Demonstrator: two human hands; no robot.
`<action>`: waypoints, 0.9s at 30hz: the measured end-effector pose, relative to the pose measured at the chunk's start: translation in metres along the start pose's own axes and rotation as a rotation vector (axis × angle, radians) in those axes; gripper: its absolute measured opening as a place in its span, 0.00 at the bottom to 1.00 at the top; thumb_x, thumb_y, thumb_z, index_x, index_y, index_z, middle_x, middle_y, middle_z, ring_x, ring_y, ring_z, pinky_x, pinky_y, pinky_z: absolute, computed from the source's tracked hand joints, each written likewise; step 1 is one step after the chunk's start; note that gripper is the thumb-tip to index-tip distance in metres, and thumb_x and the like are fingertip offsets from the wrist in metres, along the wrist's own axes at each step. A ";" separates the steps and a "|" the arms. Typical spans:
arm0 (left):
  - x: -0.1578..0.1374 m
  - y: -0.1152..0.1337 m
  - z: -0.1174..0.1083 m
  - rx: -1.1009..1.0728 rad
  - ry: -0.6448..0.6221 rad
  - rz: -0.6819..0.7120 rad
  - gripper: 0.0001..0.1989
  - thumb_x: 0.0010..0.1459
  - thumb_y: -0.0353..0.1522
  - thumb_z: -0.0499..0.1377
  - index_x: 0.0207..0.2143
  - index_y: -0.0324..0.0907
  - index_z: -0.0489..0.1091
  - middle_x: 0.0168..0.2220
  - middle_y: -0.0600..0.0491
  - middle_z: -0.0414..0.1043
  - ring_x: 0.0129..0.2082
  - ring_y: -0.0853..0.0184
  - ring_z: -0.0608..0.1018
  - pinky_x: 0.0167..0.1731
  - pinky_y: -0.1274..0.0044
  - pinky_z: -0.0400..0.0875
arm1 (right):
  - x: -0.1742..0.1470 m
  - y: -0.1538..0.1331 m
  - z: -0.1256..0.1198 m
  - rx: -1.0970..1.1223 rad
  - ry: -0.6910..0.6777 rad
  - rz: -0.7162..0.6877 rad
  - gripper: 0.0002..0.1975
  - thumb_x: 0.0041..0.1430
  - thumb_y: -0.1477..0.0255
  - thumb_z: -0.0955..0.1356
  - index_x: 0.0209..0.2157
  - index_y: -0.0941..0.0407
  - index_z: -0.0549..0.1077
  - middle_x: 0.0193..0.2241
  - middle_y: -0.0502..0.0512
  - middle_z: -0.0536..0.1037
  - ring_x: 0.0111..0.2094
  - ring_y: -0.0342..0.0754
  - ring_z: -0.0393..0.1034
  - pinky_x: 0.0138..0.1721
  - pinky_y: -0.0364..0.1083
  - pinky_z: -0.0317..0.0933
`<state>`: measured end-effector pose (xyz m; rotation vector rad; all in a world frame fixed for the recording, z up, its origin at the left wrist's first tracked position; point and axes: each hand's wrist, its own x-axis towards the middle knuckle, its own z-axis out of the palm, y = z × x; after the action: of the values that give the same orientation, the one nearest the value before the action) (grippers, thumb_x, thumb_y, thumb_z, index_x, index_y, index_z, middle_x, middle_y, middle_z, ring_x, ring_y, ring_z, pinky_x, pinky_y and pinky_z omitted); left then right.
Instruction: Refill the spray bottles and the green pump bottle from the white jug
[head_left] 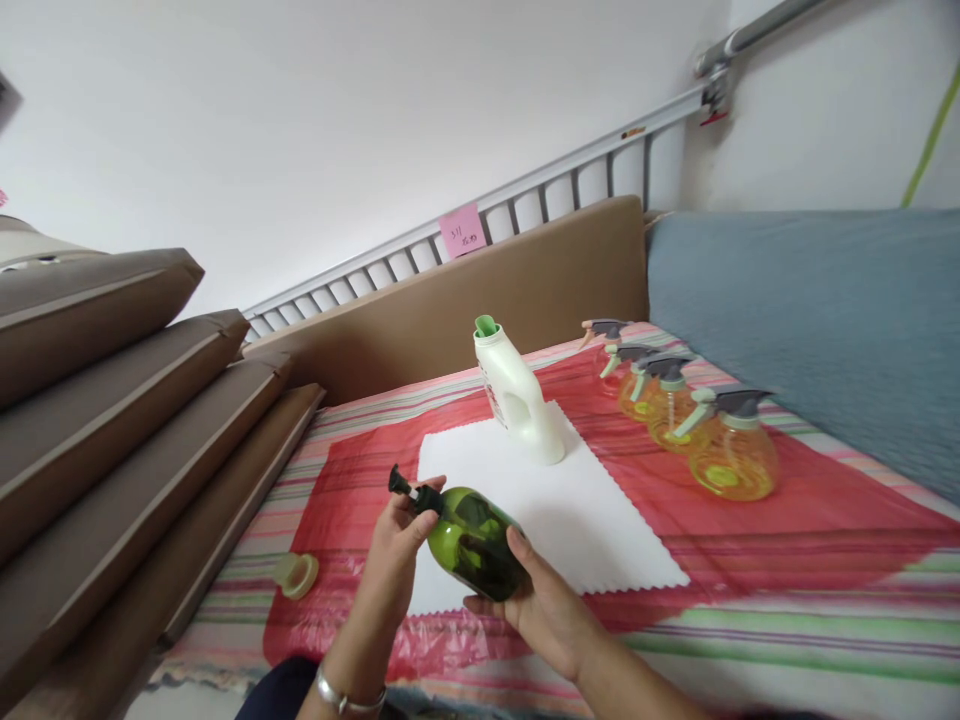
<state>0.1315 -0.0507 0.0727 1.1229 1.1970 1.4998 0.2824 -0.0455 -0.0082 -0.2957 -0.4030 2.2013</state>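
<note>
At 12 o'clock, a pink note (463,231) hangs by the metal bars (556,200). Someone wrote on it by hand in dark ink. The top line looks like the number 311. A second, smaller line sits under it, toward 5 o'clock, but it is too small to read. The white jug (534,425) has dark and red print on its 9 o'clock side, too blurry to read. An orange sticker (634,132) at 1 o'clock on the bars' top rail is too tiny to read.
</note>
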 end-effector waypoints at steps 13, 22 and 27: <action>-0.002 0.010 -0.010 0.126 -0.219 -0.067 0.20 0.45 0.38 0.63 0.41 0.40 0.73 0.50 0.42 0.68 0.49 0.50 0.69 0.47 0.65 0.64 | 0.004 -0.001 -0.003 0.040 -0.264 0.360 0.40 0.53 0.43 0.53 0.48 0.63 0.68 0.38 0.62 0.78 0.28 0.51 0.75 0.24 0.45 0.67; 0.010 -0.008 -0.023 0.146 0.050 -0.156 0.17 0.39 0.40 0.66 0.34 0.47 0.74 0.46 0.50 0.74 0.50 0.46 0.69 0.48 0.59 0.66 | 0.036 0.009 -0.032 -0.123 -0.417 0.270 0.52 0.30 0.34 0.60 0.52 0.56 0.65 0.50 0.63 0.70 0.29 0.54 0.73 0.22 0.49 0.66; 0.010 0.000 -0.026 0.103 -0.048 -0.193 0.25 0.36 0.40 0.67 0.41 0.45 0.73 0.49 0.50 0.72 0.52 0.48 0.68 0.41 0.67 0.73 | 0.028 0.004 -0.025 -0.170 -0.500 0.234 0.50 0.36 0.35 0.56 0.52 0.58 0.64 0.51 0.65 0.68 0.32 0.55 0.72 0.28 0.53 0.66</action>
<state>0.1039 -0.0463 0.0710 1.0720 1.3224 1.2712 0.2709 -0.0211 -0.0344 0.1339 -0.8687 2.4664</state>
